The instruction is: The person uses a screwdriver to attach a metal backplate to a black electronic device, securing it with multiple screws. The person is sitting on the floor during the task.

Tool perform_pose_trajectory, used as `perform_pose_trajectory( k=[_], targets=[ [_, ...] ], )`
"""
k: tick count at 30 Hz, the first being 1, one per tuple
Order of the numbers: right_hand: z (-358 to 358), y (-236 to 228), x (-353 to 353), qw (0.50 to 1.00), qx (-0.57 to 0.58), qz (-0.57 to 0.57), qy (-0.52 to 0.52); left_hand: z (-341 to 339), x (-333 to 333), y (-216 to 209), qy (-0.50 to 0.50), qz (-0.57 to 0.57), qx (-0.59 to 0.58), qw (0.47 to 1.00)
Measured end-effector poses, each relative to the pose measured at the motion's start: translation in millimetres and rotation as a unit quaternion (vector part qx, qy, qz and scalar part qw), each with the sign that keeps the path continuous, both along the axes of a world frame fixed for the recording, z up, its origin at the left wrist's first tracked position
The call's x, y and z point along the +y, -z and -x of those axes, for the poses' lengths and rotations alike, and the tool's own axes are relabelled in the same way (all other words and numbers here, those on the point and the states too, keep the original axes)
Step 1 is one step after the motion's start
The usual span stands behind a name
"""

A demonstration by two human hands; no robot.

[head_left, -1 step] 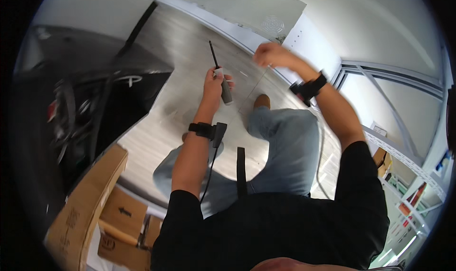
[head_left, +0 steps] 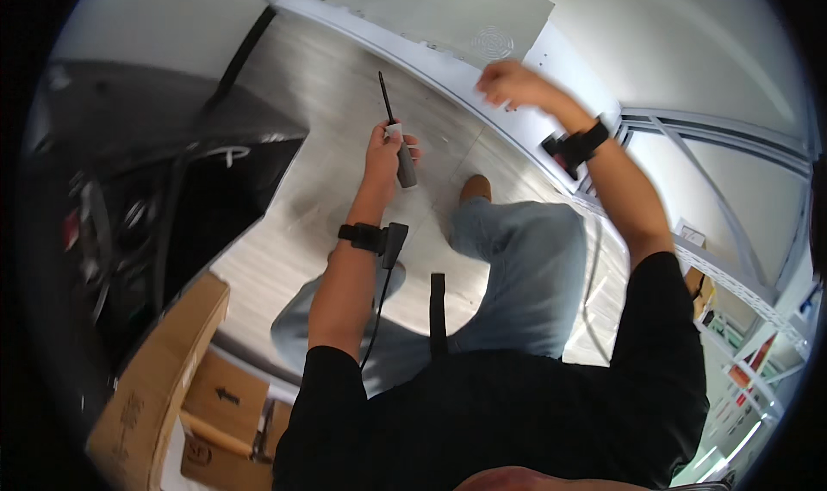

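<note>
Grey handle, thin black shaft: that is the screwdriver (head_left: 398, 146), and the left hand (head_left: 385, 146) has it clamped, fingers wrapped round the upper part of the handle, the shaft pointing up and away over the pale wood-look floor (head_left: 345, 86). A black wrist strap (head_left: 362, 235) sits on that forearm with a small dark unit beside it, and a thin black cable (head_left: 376, 319) trails down from it toward the black sleeve. Over to the right hand (head_left: 508, 84): it is raised high against the white panel (head_left: 431, 9), blurred, fingers curled loosely; whether it grips anything I cannot tell. It too wears a black wrist band (head_left: 586, 145) with a small dark block on the near side. The two hands are well apart, the screwdriver held out in front of the body, above the knees.

Below the hands, light blue jeans (head_left: 525, 267), one knee bent forward, and a brown shoe (head_left: 475, 187) planted on the floor just right of the screwdriver's handle. A black strap (head_left: 438, 314) hangs down the middle of the lap. On the white panel above, a round vent pattern (head_left: 493, 41) shows near the right hand. Far left, a dark, shadowy mass (head_left: 129, 198) of machinery with a pale cable loop on it. Lower left, brown cardboard boxes (head_left: 172, 379) stacked close to the person's side. Right edge, a white metal frame (head_left: 732, 284) of bars curving along the rim.
</note>
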State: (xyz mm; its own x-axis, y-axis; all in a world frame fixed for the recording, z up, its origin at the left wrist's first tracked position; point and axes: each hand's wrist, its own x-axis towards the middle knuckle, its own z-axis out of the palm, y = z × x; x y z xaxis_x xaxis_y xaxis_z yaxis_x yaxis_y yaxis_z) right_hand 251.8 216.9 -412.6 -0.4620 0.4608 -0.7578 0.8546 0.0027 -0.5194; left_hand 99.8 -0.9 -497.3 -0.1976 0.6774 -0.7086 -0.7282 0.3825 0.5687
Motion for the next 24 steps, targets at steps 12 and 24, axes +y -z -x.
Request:
perform_pose_trajectory(
  k=[12, 24],
  targets=[
    [-201, 143, 160, 0.951, -0.004, -0.218, 0.219, -38, 83, 171, 0.029, -0.024, 0.029, 0.999],
    [-205, 300, 181, 0.893, -0.126, -0.318, 0.293, -85, 140, 155, 0.04, -0.011, -0.05, 0.998]
  ],
)
